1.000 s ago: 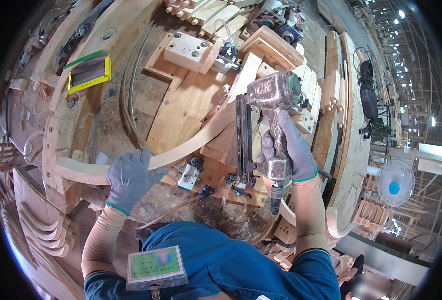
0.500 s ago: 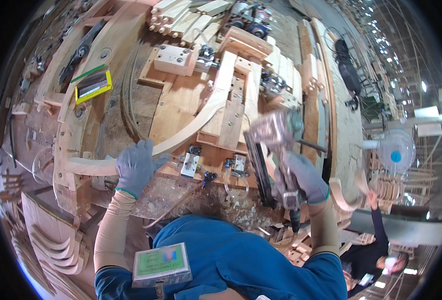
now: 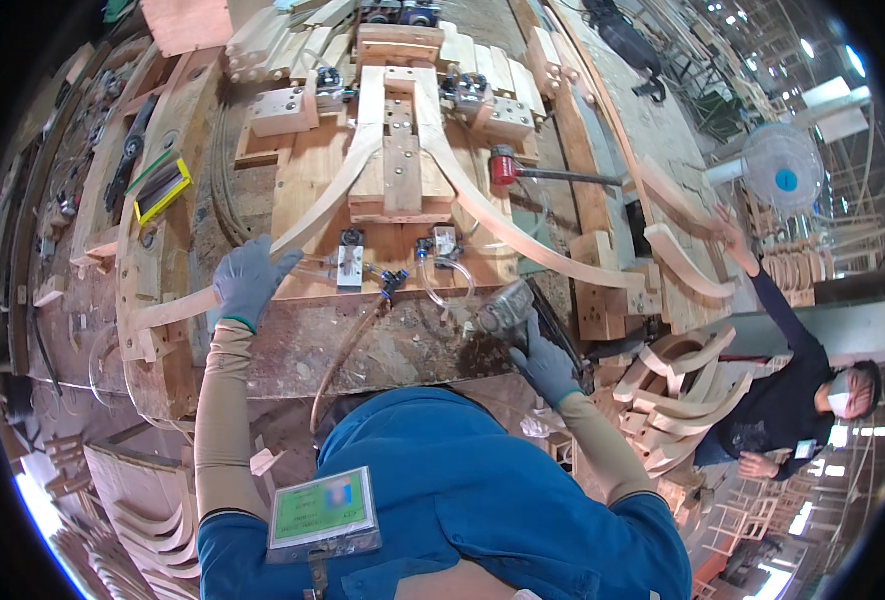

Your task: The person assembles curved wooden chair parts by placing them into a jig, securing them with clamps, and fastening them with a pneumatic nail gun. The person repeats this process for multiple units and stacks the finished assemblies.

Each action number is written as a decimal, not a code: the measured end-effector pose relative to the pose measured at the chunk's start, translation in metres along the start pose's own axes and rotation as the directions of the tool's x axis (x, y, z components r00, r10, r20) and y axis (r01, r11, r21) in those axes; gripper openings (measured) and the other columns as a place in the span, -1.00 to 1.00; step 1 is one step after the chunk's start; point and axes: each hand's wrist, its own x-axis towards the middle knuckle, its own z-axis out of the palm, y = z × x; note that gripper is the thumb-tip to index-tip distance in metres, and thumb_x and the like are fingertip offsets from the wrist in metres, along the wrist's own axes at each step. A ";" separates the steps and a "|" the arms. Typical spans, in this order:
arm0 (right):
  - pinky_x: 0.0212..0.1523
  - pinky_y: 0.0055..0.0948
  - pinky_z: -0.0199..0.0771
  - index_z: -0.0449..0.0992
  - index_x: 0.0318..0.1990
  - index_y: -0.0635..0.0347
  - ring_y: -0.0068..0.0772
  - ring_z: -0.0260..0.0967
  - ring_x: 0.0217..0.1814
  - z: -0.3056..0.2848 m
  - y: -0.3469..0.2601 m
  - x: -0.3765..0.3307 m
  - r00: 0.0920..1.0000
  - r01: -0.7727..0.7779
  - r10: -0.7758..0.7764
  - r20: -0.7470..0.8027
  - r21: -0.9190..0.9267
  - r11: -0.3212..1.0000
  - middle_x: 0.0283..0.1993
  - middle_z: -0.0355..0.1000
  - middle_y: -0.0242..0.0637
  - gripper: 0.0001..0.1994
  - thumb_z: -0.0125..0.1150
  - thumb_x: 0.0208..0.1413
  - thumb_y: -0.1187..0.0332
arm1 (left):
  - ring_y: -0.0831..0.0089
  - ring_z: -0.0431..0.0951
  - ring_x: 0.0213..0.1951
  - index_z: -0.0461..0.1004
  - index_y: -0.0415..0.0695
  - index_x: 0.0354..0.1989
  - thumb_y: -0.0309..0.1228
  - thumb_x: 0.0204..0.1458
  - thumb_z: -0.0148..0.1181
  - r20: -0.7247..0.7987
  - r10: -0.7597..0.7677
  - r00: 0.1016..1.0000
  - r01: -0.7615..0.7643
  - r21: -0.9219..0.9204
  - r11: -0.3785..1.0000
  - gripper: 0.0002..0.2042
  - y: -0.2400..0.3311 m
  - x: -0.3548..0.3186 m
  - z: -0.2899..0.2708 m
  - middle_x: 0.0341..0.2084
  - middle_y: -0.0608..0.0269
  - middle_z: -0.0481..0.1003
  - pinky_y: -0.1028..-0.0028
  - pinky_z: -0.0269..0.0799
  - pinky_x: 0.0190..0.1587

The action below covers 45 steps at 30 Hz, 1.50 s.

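Note:
My left hand, in a grey glove, grips the lower left end of a curved wooden piece. That piece runs up to a wooden block jig on the bench. A second curved piece sweeps from the jig down to the right, untouched by my hands. At the bench's front edge my right hand, also gloved, is closed on a nail gun, whose grip is partly hidden. Small clamps with air hoses sit between the two curved pieces.
A red-headed mallet lies right of the jig. Wooden parts are stacked behind it. A yellow-edged box stands at left. On the right, a co-worker's hand reaches to a curved piece near a fan.
My right hand has brought the nail gun down and toward me, to the bench's front edge. The second curved piece and the mallet now show fully. The co-worker has come further into view.

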 end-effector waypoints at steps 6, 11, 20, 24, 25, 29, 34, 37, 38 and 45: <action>-0.46 -0.15 0.46 -0.25 0.39 0.17 -0.11 0.47 -0.45 0.040 0.004 0.013 0.991 -0.112 0.104 -0.087 -0.087 0.990 -0.38 0.45 -0.13 -0.10 0.16 0.04 0.02 | 0.06 0.57 -0.41 0.45 -0.11 -0.38 0.21 0.01 -0.02 -0.038 0.044 0.998 -0.042 0.057 0.997 -0.46 0.002 -0.003 0.001 -0.51 0.05 0.53 0.17 0.48 -0.38; -0.40 -0.19 0.46 -0.22 0.38 0.22 -0.17 0.46 -0.35 0.060 0.007 0.009 0.994 -0.108 0.106 -0.021 -0.178 0.978 -0.31 0.42 -0.18 -0.09 0.15 0.04 -0.03 | 0.04 0.56 -0.41 0.45 -0.08 -0.37 0.20 0.02 -0.03 -0.069 0.068 0.995 -0.065 0.045 0.997 -0.48 0.005 -0.004 -0.002 -0.54 0.03 0.52 0.16 0.46 -0.36; -0.16 -0.16 0.38 0.38 -0.13 0.17 -0.13 0.39 -0.15 -0.015 -0.038 0.048 0.876 0.348 -0.272 -0.399 0.131 0.928 -0.24 0.42 -0.15 -0.70 0.08 0.13 0.15 | 0.07 0.54 -0.36 0.46 -0.04 -0.27 0.18 -0.02 0.04 -0.150 0.072 0.986 -0.063 0.064 0.996 -0.50 0.002 -0.010 0.002 -0.46 0.08 0.50 0.17 0.42 -0.30; -0.11 -0.19 0.40 0.40 -0.04 0.23 -0.03 0.40 -0.10 -0.015 -0.074 0.109 0.627 0.672 -0.271 -0.730 0.332 0.661 -0.13 0.45 -0.09 -0.71 0.04 0.17 0.27 | 0.20 0.47 -0.36 0.42 -0.07 -0.08 -0.02 0.00 0.12 -0.450 0.388 0.804 -0.325 0.214 0.921 -0.57 0.036 -0.008 -0.004 -0.47 0.17 0.45 0.27 0.35 -0.26; -0.11 -0.19 0.40 0.40 -0.03 0.23 -0.05 0.40 -0.09 -0.013 -0.076 0.117 0.697 0.644 -0.274 -0.662 0.411 0.645 -0.13 0.45 -0.09 -0.72 0.04 0.17 0.27 | 0.21 0.46 -0.36 0.41 -0.08 -0.05 -0.07 0.02 0.12 -0.489 0.433 0.758 -0.378 0.211 0.901 -0.58 0.049 -0.008 -0.004 -0.47 0.17 0.45 0.28 0.33 -0.26; -0.15 -0.20 0.41 0.43 -0.07 0.23 -0.05 0.41 -0.12 -0.006 -0.072 0.124 0.632 0.700 -0.324 -0.704 0.339 0.628 -0.13 0.46 -0.09 -0.74 0.03 0.17 0.28 | 0.14 0.47 -0.38 0.40 -0.14 -0.04 -0.20 0.09 0.09 -0.404 0.341 0.849 -0.408 -0.090 0.909 -0.66 0.082 -0.010 0.028 -0.44 0.11 0.47 0.22 0.34 -0.30; -0.16 -0.18 0.41 0.43 -0.08 0.22 -0.01 0.41 -0.13 -0.029 -0.060 0.129 0.618 0.753 -0.504 -0.604 0.271 0.599 -0.11 0.45 -0.09 -0.74 0.00 0.18 0.28 | 0.09 0.47 -0.48 0.40 -0.13 -0.18 -0.27 0.13 0.02 -0.367 0.214 0.905 -0.329 -0.290 0.899 -0.79 0.107 0.013 0.048 -0.57 0.07 0.45 0.19 0.35 -0.40; -0.18 -0.18 0.42 0.43 -0.08 0.21 -0.01 0.40 -0.13 -0.020 -0.072 0.130 0.692 0.700 -0.414 -0.591 0.407 0.587 -0.09 0.45 -0.10 -0.75 -0.01 0.17 0.29 | 0.06 0.48 -0.50 0.40 -0.12 -0.18 -0.29 0.14 -0.01 -0.281 0.155 0.947 -0.255 -0.365 0.895 -0.80 0.109 0.022 0.048 -0.59 0.03 0.45 0.16 0.34 -0.43; -0.18 -0.20 0.43 0.43 -0.08 0.22 0.02 0.40 -0.14 -0.020 -0.067 0.131 0.758 0.652 -0.482 -0.440 0.484 0.583 -0.10 0.44 -0.09 -0.74 0.00 0.16 0.29 | 0.04 0.48 -0.49 0.41 -0.12 -0.19 -0.30 0.15 -0.03 -0.288 0.165 0.943 -0.273 -0.389 0.880 -0.81 0.110 0.023 0.046 -0.59 0.00 0.46 0.14 0.34 -0.44; -0.05 -0.22 0.37 0.44 -0.07 0.19 -0.09 0.35 -0.05 -0.047 -0.070 0.125 0.661 0.708 -0.465 -0.589 0.285 0.646 -0.12 0.41 -0.17 -0.74 0.06 0.12 0.31 | 0.08 0.49 -0.42 0.43 -0.11 -0.22 -0.34 0.12 0.00 -0.351 0.134 0.927 -0.278 -0.400 0.874 -0.84 0.111 0.032 0.040 -0.54 0.05 0.47 0.17 0.34 -0.36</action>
